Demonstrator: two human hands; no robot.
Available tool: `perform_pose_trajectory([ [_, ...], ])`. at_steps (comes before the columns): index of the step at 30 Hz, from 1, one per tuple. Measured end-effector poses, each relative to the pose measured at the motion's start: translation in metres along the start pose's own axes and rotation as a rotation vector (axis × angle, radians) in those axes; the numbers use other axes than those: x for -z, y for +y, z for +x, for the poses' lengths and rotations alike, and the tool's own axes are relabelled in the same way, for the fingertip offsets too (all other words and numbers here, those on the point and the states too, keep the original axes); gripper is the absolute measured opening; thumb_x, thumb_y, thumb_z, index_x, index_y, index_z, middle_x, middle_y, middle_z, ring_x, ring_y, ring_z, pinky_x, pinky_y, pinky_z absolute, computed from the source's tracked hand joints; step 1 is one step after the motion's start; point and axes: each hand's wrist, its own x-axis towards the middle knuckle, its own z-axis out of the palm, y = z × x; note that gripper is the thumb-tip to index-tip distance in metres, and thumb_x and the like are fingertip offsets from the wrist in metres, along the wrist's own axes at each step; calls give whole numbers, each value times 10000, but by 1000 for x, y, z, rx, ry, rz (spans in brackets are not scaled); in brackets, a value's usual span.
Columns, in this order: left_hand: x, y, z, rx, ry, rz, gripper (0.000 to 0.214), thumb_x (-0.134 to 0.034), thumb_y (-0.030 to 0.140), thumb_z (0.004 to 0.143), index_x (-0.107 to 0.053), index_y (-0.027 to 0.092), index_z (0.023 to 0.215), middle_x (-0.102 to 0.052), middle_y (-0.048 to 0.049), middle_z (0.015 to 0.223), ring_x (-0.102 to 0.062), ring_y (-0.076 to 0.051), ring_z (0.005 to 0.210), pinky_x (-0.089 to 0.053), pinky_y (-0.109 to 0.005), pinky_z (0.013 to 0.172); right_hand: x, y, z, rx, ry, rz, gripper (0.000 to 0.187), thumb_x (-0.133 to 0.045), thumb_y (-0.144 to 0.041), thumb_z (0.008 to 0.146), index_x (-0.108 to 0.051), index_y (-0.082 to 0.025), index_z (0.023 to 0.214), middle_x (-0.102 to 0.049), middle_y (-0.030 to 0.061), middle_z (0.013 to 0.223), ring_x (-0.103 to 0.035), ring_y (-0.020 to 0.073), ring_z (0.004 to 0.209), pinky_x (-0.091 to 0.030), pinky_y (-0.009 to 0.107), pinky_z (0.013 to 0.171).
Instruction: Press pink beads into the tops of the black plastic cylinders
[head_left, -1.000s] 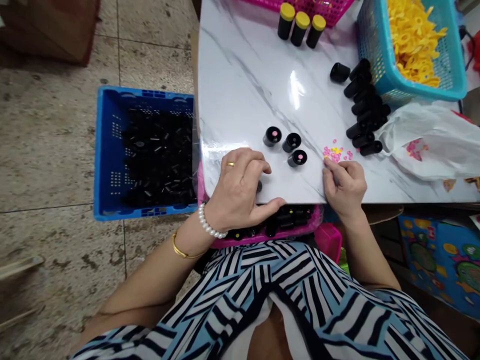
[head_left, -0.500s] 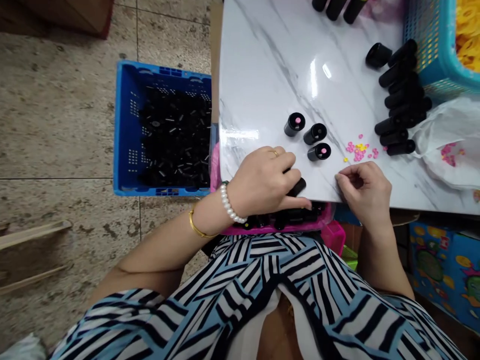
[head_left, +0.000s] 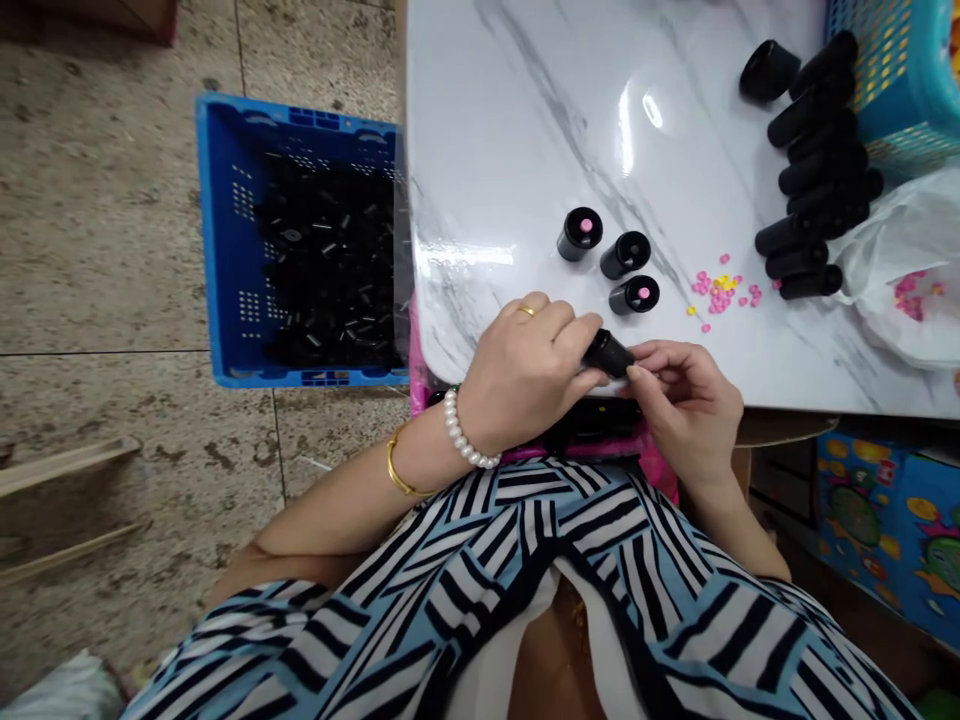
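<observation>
My left hand (head_left: 525, 370) is closed round a small black plastic cylinder (head_left: 609, 354), which lies tilted at the table's near edge. At the cylinder's right end the thumb and fingers of my right hand (head_left: 690, 400) are pinched together; what sits between them, if anything, is hidden. Just beyond stand three black cylinders, open end up: one (head_left: 579, 240) with a pink piece inside, one (head_left: 625, 256) with a dark inside, and one (head_left: 634, 295) with a pink piece. Tiny pink and yellow pieces (head_left: 721, 297) lie scattered to their right.
Several black cylinders (head_left: 814, 180) lie along the right side, beside a teal basket (head_left: 919, 90) and a white plastic bag (head_left: 892, 250) with pink pieces. Left of the marbled table (head_left: 510, 130), a blue crate (head_left: 208, 250) on the floor holds many black parts.
My right hand has moved left from beside the scattered pieces to the end of the black cylinder. My left hand has tipped that cylinder out toward it. The view has shifted slightly.
</observation>
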Motion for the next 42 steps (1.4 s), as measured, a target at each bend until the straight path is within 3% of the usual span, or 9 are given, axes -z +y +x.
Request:
perform_pose_trajectory([
  [4,2,1,2,-23,35,-199,178,-632,280,943,-651,130,1037,-646,-86,952,-603,-215,888,-526,-348,809,-2,3,-3,-19,-10,-15,69,-721,-282,906,-675,-262,953,-716,36,1090,-667,131,696,-602,303,684],
  [7,-2,6,1,8,76,-373,132,-652,243,920,-626,154,1014,-671,-73,1021,-641,-174,928,-545,-289,810,-2,6,-2,-53,-52,-52,57,-715,-293,912,-690,-266,956,-702,9,891,-630,125,636,-568,273,604],
  [10,-8,10,-3,43,85,-321,217,-643,217,930,-627,155,1137,-724,-50,1006,-659,-177,906,-545,-312,840,-3,6,0,-61,-56,-73,78,-722,-297,908,-705,-271,978,-682,-14,767,-618,122,607,-559,254,570],
  [13,-11,12,-7,-4,92,-274,386,-584,186,970,-575,164,1356,-745,-58,1169,-674,-178,968,-543,-323,890,0,2,5,-121,-65,75,216,-740,-297,900,-715,-275,1113,-722,-16,818,-667,120,623,-612,266,622],
  [16,-10,12,-8,-62,75,-351,362,-536,121,968,-615,180,1316,-750,-37,1199,-680,-151,1010,-532,-303,939,11,-4,10,-205,-94,192,227,-786,-284,866,-764,-233,1086,-753,0,802,-708,129,640,-644,282,677],
  [21,-11,14,-6,39,81,-286,242,-625,223,936,-692,165,1161,-744,-26,887,-640,-187,859,-542,-297,770,18,-11,13,-192,-74,191,109,-819,-258,826,-794,-221,925,-712,-9,716,-643,112,578,-579,249,571],
  [28,-16,14,-5,30,119,-285,195,-675,291,949,-715,153,1080,-736,-66,1057,-617,-201,927,-551,-324,848,-2,-17,8,-16,-31,59,80,-811,-221,819,-810,-261,888,-623,6,863,-605,129,787,-531,258,663],
  [37,-13,13,-6,27,100,-269,180,-640,301,969,-716,159,1048,-718,-58,973,-578,-207,901,-530,-317,758,-8,-8,9,-174,-3,188,147,-810,-223,813,-672,-224,866,-618,-68,677,-563,70,502,-479,199,488],
  [42,-13,11,-6,9,105,-283,190,-575,292,1008,-707,159,1040,-704,-45,933,-553,-187,842,-513,-304,740,-8,-14,19,-307,-99,303,186,-756,-205,829,-571,-227,817,-559,-92,610,-532,75,423,-485,199,413],
])
